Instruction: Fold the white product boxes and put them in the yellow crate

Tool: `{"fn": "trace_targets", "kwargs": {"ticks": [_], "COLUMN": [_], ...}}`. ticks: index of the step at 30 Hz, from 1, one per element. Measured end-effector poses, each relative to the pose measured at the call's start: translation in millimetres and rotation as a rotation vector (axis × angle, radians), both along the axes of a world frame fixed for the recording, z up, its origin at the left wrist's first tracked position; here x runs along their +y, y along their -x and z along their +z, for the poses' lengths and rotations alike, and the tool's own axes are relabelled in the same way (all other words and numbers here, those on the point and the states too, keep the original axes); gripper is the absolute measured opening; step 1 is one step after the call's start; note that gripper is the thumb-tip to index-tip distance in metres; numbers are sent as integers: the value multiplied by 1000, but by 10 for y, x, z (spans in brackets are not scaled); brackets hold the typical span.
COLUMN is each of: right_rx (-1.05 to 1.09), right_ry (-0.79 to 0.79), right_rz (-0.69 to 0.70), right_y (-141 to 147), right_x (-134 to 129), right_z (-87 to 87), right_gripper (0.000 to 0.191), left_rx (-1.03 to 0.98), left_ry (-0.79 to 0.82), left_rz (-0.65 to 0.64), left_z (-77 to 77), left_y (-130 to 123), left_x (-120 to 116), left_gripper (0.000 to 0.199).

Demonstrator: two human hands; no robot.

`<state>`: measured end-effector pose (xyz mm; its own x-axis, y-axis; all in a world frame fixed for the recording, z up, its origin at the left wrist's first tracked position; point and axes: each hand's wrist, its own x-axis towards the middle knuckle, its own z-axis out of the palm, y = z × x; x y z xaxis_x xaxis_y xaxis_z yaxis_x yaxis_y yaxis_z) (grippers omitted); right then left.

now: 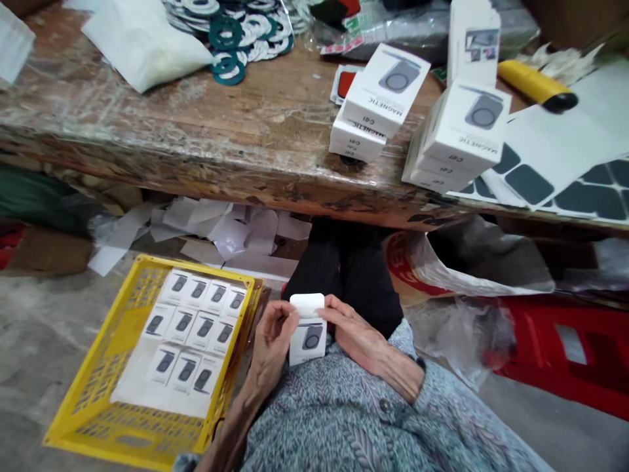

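Both hands meet over the lap on a small white cardboard box printed with a dark round device [307, 335]: the left hand [273, 341] pinches its left edge, the right hand [354, 334] clasps its right side, fingertips by the raised top flap. Left of this box, on the floor, sits a yellow plastic crate [93, 373] lined with matching boxes. Beyond it, the worn wooden table [196, 131] carries stacked white "MAGNETIC" cartons [383, 98].
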<state>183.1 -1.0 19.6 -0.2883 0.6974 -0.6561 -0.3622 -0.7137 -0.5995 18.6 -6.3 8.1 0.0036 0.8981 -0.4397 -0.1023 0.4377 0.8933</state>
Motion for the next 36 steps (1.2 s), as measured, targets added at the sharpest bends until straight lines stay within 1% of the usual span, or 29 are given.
{"fn": "trace_targets", "kwargs": {"ticks": [1, 2, 3, 4, 6, 7, 8, 9, 10, 12, 14, 15, 17, 18, 20, 22, 26, 28, 30, 32, 33, 34, 36], "right_rx": [-19, -88, -197, -331, -598, -693, -757, -795, -812, -785, -739, -724, -709, -697, -655, -613, -568, -573, -594, -625, -637, -648, -682], "right_ry": [-25, -92, -205, -356, -700, -849, -959, -1021, -1036, -971, -884, -860, -840, -831, -803, -764, -683, -718, -820, -919, -941, -940, -891], "right_rz": [14, 47, 93, 149, 276, 334, 382, 419, 446, 475, 501, 515, 528, 522, 504, 493, 467, 427, 378, 352, 352, 355, 340], "right_y": [-3, -17, -40, -72, -144, -176, -202, -220, -228, -221, -198, -185, -168, -165, -169, -182, -198, -192, -176, -151, -135, -117, -80], "right_x": [0, -7, -20, -37, -71, -82, -85, -80, -64, -7, 65, 98, 148, 163, 177, 176, 132, 84, 22, -44, -76, -105, -143], "right_z": [0, -4, -11, -22, -51, -65, -75, -79, -73, -33, 35, 70, 125, 142, 156, 154, 124, 97, 62, 21, -2, -24, -59], "right_gripper": [26, 23, 19, 17, 19, 21, 22, 23, 22, 19, 15, 15, 16, 17, 20, 21, 20, 21, 21, 18, 16, 14, 14], "left_rx": [-52, -91, -108, -100, -37, -6, 23, 51, 77, 139, 203, 223, 239, 233, 233, 269, 378, 429, 466, 470, 462, 453, 421], "left_ry": [42, 72, 80, 60, -51, -129, -204, -261, -297, -305, -238, -194, -114, -87, -99, -214, -564, -645, -639, -579, -541, -506, -434], "left_rz": [3, -16, -54, -106, -207, -235, -245, -244, -245, -254, -272, -269, -244, -241, -272, -327, -421, -443, -432, -384, -360, -342, -329], "left_z": [2, -3, -11, -21, -40, -45, -45, -40, -29, 6, 51, 72, 106, 118, 136, 148, 139, 116, 88, 59, 46, 35, 16], "left_y": [7, 21, 41, 64, 116, 139, 158, 172, 181, 186, 179, 173, 161, 157, 164, 195, 297, 327, 323, 292, 272, 252, 219], "left_x": [3, 6, 12, 22, 52, 71, 92, 112, 131, 157, 167, 169, 169, 168, 163, 147, 67, 16, -25, -46, -47, -42, -6], "left_gripper": [17, 22, 23, 20, 14, 14, 12, 11, 9, 7, 7, 11, 16, 16, 12, 12, 11, 15, 16, 11, 8, 7, 14]}}
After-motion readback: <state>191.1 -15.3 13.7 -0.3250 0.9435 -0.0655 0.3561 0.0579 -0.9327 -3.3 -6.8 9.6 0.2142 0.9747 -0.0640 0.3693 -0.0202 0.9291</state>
